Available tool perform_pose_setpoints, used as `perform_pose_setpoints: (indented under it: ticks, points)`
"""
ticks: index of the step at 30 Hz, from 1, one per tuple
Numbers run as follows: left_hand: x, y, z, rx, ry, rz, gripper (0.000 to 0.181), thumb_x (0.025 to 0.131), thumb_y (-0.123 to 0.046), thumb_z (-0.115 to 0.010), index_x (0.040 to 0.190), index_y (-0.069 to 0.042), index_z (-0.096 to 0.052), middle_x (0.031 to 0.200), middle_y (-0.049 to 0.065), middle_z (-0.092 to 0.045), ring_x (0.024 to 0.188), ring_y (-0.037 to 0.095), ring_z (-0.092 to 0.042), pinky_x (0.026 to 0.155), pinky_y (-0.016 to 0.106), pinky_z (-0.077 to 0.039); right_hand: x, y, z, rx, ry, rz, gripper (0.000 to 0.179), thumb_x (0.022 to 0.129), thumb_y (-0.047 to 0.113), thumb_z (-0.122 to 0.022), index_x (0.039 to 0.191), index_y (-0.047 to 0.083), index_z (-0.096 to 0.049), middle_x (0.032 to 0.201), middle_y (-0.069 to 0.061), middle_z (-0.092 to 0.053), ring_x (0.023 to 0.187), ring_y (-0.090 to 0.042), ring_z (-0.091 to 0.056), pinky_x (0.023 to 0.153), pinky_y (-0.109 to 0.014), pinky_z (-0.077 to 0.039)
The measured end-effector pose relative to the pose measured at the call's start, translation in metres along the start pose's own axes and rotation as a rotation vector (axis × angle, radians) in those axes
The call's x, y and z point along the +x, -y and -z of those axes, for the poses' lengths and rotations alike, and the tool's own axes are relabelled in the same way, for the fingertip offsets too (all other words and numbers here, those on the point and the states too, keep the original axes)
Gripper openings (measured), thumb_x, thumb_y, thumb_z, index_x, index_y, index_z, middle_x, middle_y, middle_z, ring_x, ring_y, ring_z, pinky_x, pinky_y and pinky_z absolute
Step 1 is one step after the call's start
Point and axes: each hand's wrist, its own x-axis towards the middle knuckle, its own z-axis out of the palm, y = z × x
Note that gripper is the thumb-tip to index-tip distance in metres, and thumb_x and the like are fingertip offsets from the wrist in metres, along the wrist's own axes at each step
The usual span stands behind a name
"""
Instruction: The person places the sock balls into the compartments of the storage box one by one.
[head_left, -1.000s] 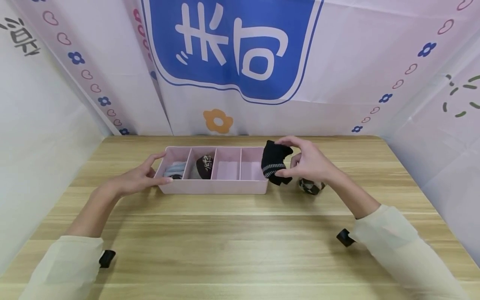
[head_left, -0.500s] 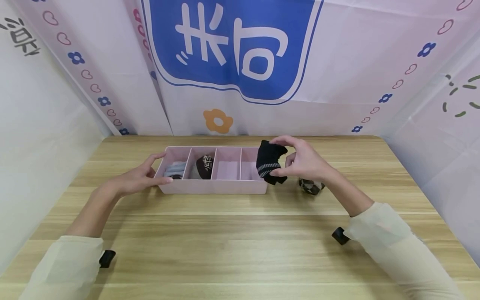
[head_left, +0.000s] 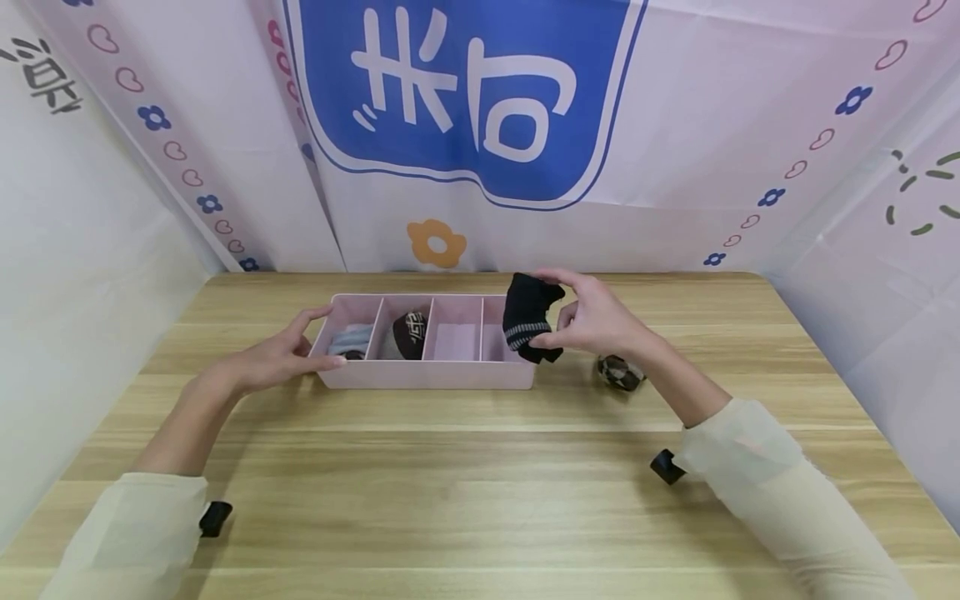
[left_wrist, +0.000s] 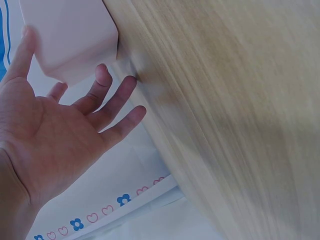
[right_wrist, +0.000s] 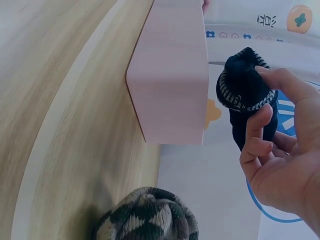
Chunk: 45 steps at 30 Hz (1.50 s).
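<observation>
My right hand (head_left: 596, 315) pinches a bundled black sock (head_left: 525, 312) with a grey-white band, held up over the rightmost compartment of a pink divided box (head_left: 427, 377). In the right wrist view the sock (right_wrist: 245, 90) is between thumb and fingers, above the box's end wall (right_wrist: 172, 107). My left hand (head_left: 273, 358) grips the box's left end, thumb at the front and index finger at the back corner; its other fingers spread loosely in the left wrist view. Blue-grey socks (head_left: 349, 338) lie in the leftmost compartment, and a dark brown-and-grey sock (head_left: 408, 336) in the second.
A checkered sock ball (head_left: 620, 372) lies on the wooden table (head_left: 450, 492), right of the box and below my right forearm. A printed white cloth (head_left: 660, 183) hangs behind the table, with more cloth along both sides.
My right hand has carried the black sock leftward, from the box's right edge to over the rightmost compartment. My left hand and the box have stayed put.
</observation>
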Motion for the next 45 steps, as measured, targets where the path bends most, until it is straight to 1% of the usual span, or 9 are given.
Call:
perform_pose_setpoints:
  ticks: [3, 13, 16, 20, 29, 33, 38, 41, 45]
  points:
    - [0.000, 0.001, 0.000, 0.005, 0.000, 0.000, 0.098, 0.102, -0.039, -0.064, 0.166, -0.009, 0.004, 0.116, 0.021, -0.064, 0.107, 0.031, -0.056, 0.094, 0.052, -0.043, 0.002, 0.001, -0.001, 0.004, 0.007, 0.003, 0.088, 0.079, 0.010, -0.089, 0.155, 0.011, -0.045, 0.061, -0.006, -0.062, 0.055, -0.031, -0.062, 0.058, -0.031, -0.048]
    - [0.001, 0.003, 0.001, 0.007, 0.001, 0.002, 0.098, 0.102, -0.040, -0.064, 0.166, -0.010, 0.004, 0.115, 0.021, -0.062, 0.108, 0.032, -0.055, 0.094, 0.053, -0.042, 0.009, 0.009, -0.005, 0.043, 0.015, 0.000, 0.085, 0.078, 0.011, -0.089, 0.152, 0.012, -0.048, 0.062, -0.007, -0.063, 0.052, -0.021, -0.060, 0.058, -0.030, -0.048]
    - [0.001, 0.002, 0.001, 0.003, 0.000, 0.000, 0.098, 0.102, -0.039, -0.064, 0.166, -0.011, 0.004, 0.114, 0.021, -0.063, 0.108, 0.032, -0.055, 0.095, 0.053, -0.042, 0.014, 0.012, -0.007, 0.051, 0.016, 0.005, 0.084, 0.078, 0.012, -0.090, 0.151, 0.012, -0.050, 0.099, -0.011, -0.070, 0.055, -0.021, -0.062, 0.056, -0.030, -0.047]
    - [0.001, 0.002, 0.000, -0.003, -0.004, -0.002, 0.098, 0.102, -0.038, -0.065, 0.166, -0.010, 0.004, 0.114, 0.021, -0.065, 0.106, 0.031, -0.057, 0.094, 0.052, -0.043, 0.021, 0.014, -0.012, 0.070, 0.026, 0.019, 0.082, 0.078, 0.010, -0.089, 0.151, 0.010, -0.050, 0.143, -0.013, -0.049, 0.057, -0.022, -0.062, 0.054, -0.028, -0.046]
    - [0.001, 0.002, -0.001, 0.001, -0.026, -0.009, 0.097, 0.102, -0.037, -0.066, 0.166, -0.010, 0.001, 0.109, 0.018, -0.065, 0.100, 0.027, -0.057, 0.090, 0.044, -0.043, 0.033, 0.020, -0.023, 0.034, 0.031, 0.071, 0.081, 0.077, 0.014, -0.090, 0.148, 0.008, -0.053, 0.142, -0.013, -0.053, 0.049, -0.016, -0.049, 0.050, -0.029, -0.042]
    - [0.001, 0.002, -0.001, -0.004, -0.034, -0.015, 0.097, 0.101, -0.036, -0.067, 0.166, -0.010, 0.000, 0.103, 0.016, -0.064, 0.095, 0.026, -0.056, 0.086, 0.041, -0.042, 0.040, 0.022, -0.029, -0.003, 0.022, 0.091, 0.081, 0.075, 0.017, -0.092, 0.146, 0.008, -0.055, 0.139, -0.013, -0.057, 0.056, -0.017, -0.055, 0.060, -0.030, -0.049]
    - [0.001, 0.002, -0.002, -0.003, -0.039, -0.021, 0.096, 0.101, -0.034, -0.067, 0.166, -0.010, 0.000, 0.098, 0.014, -0.063, 0.092, 0.025, -0.055, 0.083, 0.039, -0.041, 0.049, 0.024, -0.037, -0.029, 0.021, 0.103, 0.083, 0.072, 0.019, -0.094, 0.145, 0.006, -0.056, 0.136, -0.015, -0.059, 0.074, -0.022, -0.065, 0.083, -0.039, -0.054]
    - [0.001, 0.002, -0.002, -0.004, -0.041, -0.023, 0.096, 0.102, -0.034, -0.067, 0.166, -0.010, 0.000, 0.095, 0.013, -0.060, 0.091, 0.025, -0.054, 0.082, 0.038, -0.040, 0.053, 0.025, -0.041, -0.040, 0.015, 0.099, 0.082, 0.072, 0.019, -0.094, 0.144, 0.006, -0.056, 0.135, -0.014, -0.061, 0.097, -0.024, -0.064, 0.099, -0.045, -0.048]
    - [0.001, 0.003, -0.002, 0.000, -0.041, -0.015, 0.096, 0.101, -0.035, -0.067, 0.166, -0.011, 0.000, 0.092, 0.012, -0.057, 0.090, 0.025, -0.052, 0.081, 0.038, -0.040, 0.058, 0.026, -0.047, -0.024, 0.020, 0.080, 0.081, 0.073, 0.017, -0.093, 0.143, 0.005, -0.056, 0.133, -0.014, -0.061, 0.107, -0.031, -0.065, 0.106, -0.049, -0.045]
